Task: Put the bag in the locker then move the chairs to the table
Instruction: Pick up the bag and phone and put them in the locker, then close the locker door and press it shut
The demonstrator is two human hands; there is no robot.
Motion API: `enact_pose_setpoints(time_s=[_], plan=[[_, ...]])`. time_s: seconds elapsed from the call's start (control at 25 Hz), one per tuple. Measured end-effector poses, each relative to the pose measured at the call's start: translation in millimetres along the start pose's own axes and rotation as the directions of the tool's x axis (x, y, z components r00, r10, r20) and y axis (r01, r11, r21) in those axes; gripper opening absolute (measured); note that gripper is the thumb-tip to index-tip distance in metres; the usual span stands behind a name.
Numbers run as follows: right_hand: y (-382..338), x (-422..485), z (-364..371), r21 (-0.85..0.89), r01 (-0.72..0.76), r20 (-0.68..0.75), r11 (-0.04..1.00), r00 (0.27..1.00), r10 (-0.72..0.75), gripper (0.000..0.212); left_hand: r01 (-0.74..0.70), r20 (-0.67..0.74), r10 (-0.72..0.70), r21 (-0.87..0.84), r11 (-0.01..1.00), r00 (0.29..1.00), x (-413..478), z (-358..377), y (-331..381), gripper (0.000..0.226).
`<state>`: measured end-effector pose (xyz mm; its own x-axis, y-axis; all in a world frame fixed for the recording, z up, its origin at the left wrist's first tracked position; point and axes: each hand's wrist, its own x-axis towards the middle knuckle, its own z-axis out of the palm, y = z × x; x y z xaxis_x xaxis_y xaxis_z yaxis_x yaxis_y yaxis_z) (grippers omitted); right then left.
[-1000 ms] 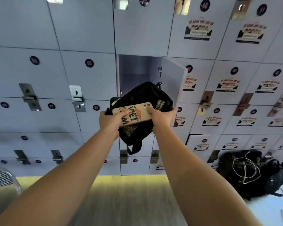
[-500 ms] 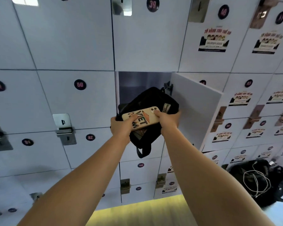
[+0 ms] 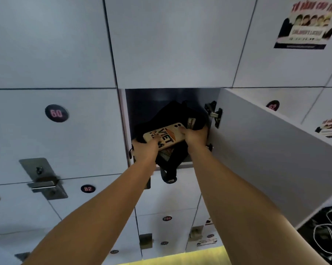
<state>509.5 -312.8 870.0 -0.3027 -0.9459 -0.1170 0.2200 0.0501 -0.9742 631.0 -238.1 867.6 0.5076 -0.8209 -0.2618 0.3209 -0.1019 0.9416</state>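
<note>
A black bag (image 3: 172, 115) sits mostly inside the open locker (image 3: 161, 96), with a strap loop (image 3: 169, 175) hanging over the lower edge. My left hand (image 3: 145, 150) grips the bag's left side. My right hand (image 3: 194, 136) grips its right side. Both hands also press a cream phone (image 3: 165, 135) with "VIET" on its case flat against the bag's front. The locker door (image 3: 266, 150) stands swung out to the right. No chairs or table are in view.
White numbered locker doors fill the wall, with metal latches (image 3: 43, 178) at the left. Another black bag with a white cable (image 3: 325, 232) lies on the floor at lower right, under the open door.
I have come closer to the lockers, and both hands have pushed the bag and phone forward from in front of the opening into the compartment.
</note>
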Motion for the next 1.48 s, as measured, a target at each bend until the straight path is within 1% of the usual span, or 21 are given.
enact_pose_setpoints(time_s=[0.08,0.12,0.24,0.36,0.44,0.52,0.56,0.6,0.64,0.68,0.72,0.8,0.84,0.92,1.04,1.12,1.2,1.28,1.36,1.4,1.48], plan=[[6,17,2,-0.027,-0.033,-0.017,0.999,0.999,0.033,0.090,0.043,0.030,-0.044,0.053,0.998,0.999,16,6,-1,0.078],[10,20,1,-0.044,-0.043,-0.021,0.998,0.999,0.042,0.088,0.049,0.042,-0.052,0.074,0.996,0.998,24,6,-5,0.076],[22,28,2,-0.115,-0.036,-0.042,0.993,0.999,0.031,0.079,0.046,0.083,-0.057,0.127,0.991,0.995,43,4,-7,0.056],[21,36,6,-0.285,-0.019,-0.014,0.958,1.000,0.016,0.071,0.044,0.134,-0.075,0.220,0.974,0.988,49,4,5,0.043],[15,41,9,-0.439,-0.023,0.036,0.898,0.998,0.043,0.069,0.059,0.186,-0.119,0.301,0.952,0.975,43,4,17,0.035],[7,39,10,-0.569,-0.030,0.064,0.822,0.995,0.080,0.059,0.044,0.228,-0.138,0.373,0.927,0.964,32,1,23,0.028],[1,34,9,-0.631,-0.024,0.067,0.776,0.994,0.085,0.048,0.006,0.234,-0.109,0.401,0.916,0.966,27,-1,24,0.032],[-5,28,7,-0.682,0.007,0.067,0.731,0.996,0.053,0.035,-0.071,0.242,-0.035,0.418,0.906,0.970,23,-4,24,0.040],[-9,23,6,-0.693,0.029,0.051,0.721,0.999,0.009,0.020,-0.172,0.255,0.065,0.421,0.891,0.965,20,-7,23,0.047],[-13,16,5,-0.672,0.055,0.041,0.739,0.998,-0.037,0.010,-0.283,0.276,0.175,0.425,0.860,0.945,15,-11,22,0.054],[-16,9,4,-0.646,0.102,0.041,0.757,0.994,-0.099,0.012,-0.391,0.301,0.279,0.433,0.812,0.912,12,-14,21,0.059],[-22,-7,3,-0.621,0.240,0.079,0.746,0.966,-0.245,0.036,-0.577,0.370,0.445,0.450,0.682,0.815,9,-22,15,0.063],[-24,-16,1,-0.613,0.319,0.116,0.723,0.941,-0.317,0.044,-0.657,0.416,0.509,0.453,0.602,0.753,7,-27,12,0.061],[-27,-36,-3,-0.594,0.457,0.182,0.662,0.878,-0.442,0.047,-0.775,0.519,0.578,0.461,0.432,0.630,5,-37,7,0.059],[-36,-67,-19,-0.595,0.576,0.225,0.561,0.789,-0.572,0.046,-0.857,0.637,0.597,0.481,0.188,0.488,5,-51,1,0.060],[-46,-88,-34,-0.607,0.627,0.224,0.488,0.724,-0.653,0.044,-0.872,0.663,0.645,0.489,0.013,0.381,9,-62,1,0.059],[-57,-107,-50,-0.650,0.648,0.225,0.395,0.662,-0.715,0.043,-0.853,0.673,0.692,0.497,-0.163,0.260,14,-74,4,0.057],[-64,-124,-65,-0.710,0.641,0.257,0.291,0.622,-0.740,0.042,-0.813,0.702,0.688,0.502,-0.293,0.186,20,-87,4,0.059],[-65,-135,-77,-0.759,0.612,0.285,0.221,0.618,-0.733,0.041,-0.798,0.757,0.636,0.471,-0.376,0.147,27,-93,-4,0.061],[-65,-139,-81,-0.774,0.600,0.285,0.202,0.615,-0.735,0.040,-0.802,0.801,0.584,0.431,-0.413,0.130,29,-93,-11,0.063],[-64,-146,-85,-0.784,0.596,0.274,0.174,0.583,-0.765,0.039,-0.799,0.904,0.413,0.330,-0.503,0.113,31,-86,-31,0.072]])
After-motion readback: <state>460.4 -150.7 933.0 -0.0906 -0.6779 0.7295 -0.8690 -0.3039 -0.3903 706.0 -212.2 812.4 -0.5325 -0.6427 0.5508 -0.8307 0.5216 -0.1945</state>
